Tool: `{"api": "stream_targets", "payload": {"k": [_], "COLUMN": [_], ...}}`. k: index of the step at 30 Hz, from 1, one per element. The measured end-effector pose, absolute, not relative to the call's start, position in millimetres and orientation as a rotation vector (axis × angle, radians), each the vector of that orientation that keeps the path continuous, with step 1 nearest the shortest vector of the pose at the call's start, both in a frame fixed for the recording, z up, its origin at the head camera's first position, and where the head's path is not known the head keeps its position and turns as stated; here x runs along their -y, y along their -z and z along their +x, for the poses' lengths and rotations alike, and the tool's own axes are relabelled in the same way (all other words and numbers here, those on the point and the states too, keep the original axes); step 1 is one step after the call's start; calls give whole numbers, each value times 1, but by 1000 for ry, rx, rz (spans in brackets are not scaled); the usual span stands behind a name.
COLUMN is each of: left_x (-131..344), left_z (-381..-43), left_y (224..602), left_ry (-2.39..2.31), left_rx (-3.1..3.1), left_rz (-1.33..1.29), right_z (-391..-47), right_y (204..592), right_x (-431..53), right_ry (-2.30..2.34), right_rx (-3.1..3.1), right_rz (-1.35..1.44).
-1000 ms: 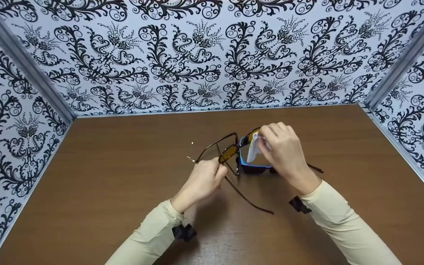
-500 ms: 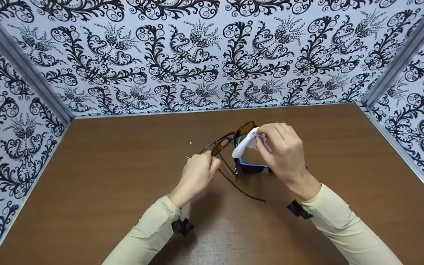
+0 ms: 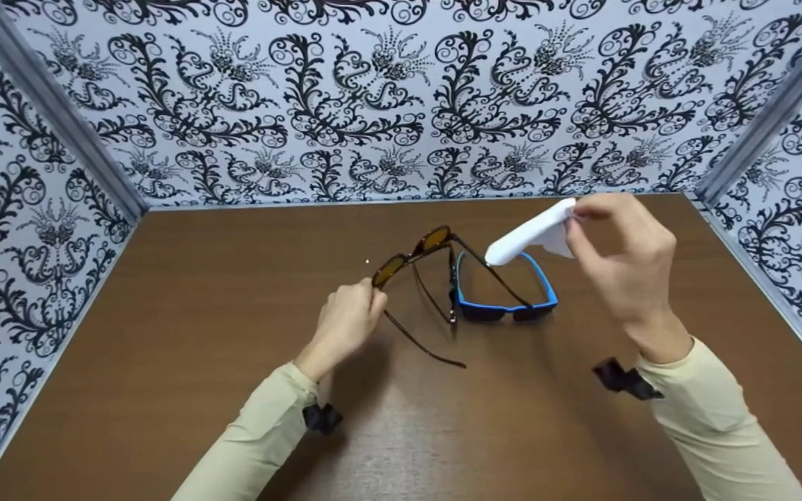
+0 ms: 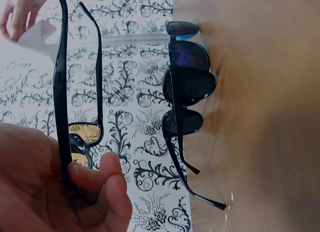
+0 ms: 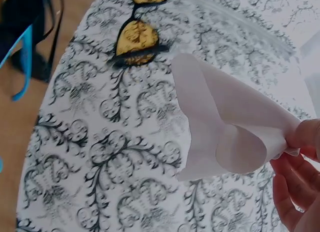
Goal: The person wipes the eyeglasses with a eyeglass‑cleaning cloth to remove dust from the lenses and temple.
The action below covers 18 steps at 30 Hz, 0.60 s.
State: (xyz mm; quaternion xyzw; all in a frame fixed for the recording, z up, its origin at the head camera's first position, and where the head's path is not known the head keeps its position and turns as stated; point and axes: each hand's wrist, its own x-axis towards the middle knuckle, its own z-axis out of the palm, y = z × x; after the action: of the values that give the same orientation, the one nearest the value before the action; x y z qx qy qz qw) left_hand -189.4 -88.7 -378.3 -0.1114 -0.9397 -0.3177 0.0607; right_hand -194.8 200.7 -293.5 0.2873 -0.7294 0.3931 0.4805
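Observation:
My left hand (image 3: 345, 323) grips one end of a pair of sunglasses (image 3: 434, 239) with amber lenses and a dark brown frame, its temples unfolded. They are held above the table, with the amber lenses (image 4: 86, 133) behind the fingers in the left wrist view. Between thumb and fingertips my right hand (image 3: 627, 264) pinches a white cloth (image 5: 235, 106) by its corner. The cloth hangs in loose folds, to the right of the amber lenses and apart from them. Below it, blue-framed sunglasses (image 3: 509, 308) with dark lenses lie on the table.
Black sunglasses (image 4: 190, 86) stand beside the blue-framed pair, their temples pointing left. The brown table (image 3: 234, 278) is bounded by patterned panels (image 3: 401, 125) at the back and sides. Tiny bright specks (image 3: 367, 261) show left of the glasses.
My right hand has drawn the cloth away from the amber lenses, up and to the right. My left hand has shifted left with the amber sunglasses, uncovering the blue-framed pair.

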Motion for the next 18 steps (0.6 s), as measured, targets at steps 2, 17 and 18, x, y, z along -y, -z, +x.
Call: {"api": "stream_targets", "payload": {"k": [2, 17, 18], "left_x": [90, 93, 92], "left_z": [-191, -199, -199], "left_y": [380, 378, 378], "left_ry": [953, 932, 930], "left_rx": [2855, 2815, 2810], "left_rz": [-307, -338, -348], "right_z": [-195, -200, -200], "right_y": [297, 336, 339], "right_x": [-211, -228, -225], "right_ry": [-936, -946, -965], "right_rx": [1813, 2078, 2093], "right_rz": [686, 866, 880]}}
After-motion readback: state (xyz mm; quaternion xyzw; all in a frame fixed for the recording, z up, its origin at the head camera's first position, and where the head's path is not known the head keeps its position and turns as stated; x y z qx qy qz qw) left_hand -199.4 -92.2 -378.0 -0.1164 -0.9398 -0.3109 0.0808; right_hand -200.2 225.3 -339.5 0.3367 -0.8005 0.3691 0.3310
